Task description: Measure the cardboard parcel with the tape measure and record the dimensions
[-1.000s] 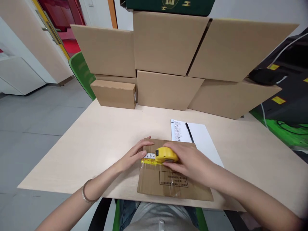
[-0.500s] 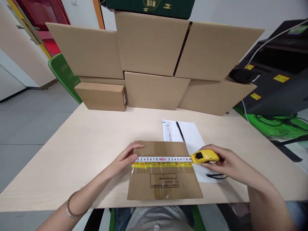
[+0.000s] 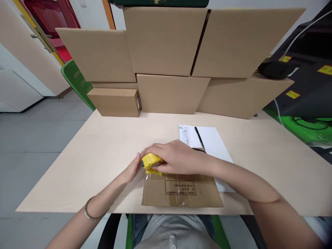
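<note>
A yellow tape measure [image 3: 151, 161] is in my right hand [image 3: 178, 157], whose fingers are closed around it from above. It sits over the left edge of a flat brown cardboard box [image 3: 181, 197]. No stretch of its white blade shows. Against the front of the tape measure rests my left hand [image 3: 132, 168], open with the visible digits straight; its other fingers are partly hidden. Clear tape and a yellow printed strip [image 3: 153, 172] run across the box, mostly covered by my right hand. Printed text in a frame marks the box's near half.
Behind the box lies a white paper sheet [image 3: 219, 145] with a black pen [image 3: 199, 137] on it. A small closed carton [image 3: 116, 103] stands at the back left. Large cardboard boxes [image 3: 171, 95] with raised flaps line the table's far edge. A green chair [image 3: 76, 83] stands behind.
My right hand has carried the tape measure left across the box to my left hand. The blade that lay stretched over the box no longer shows. The view has shifted slightly.
</note>
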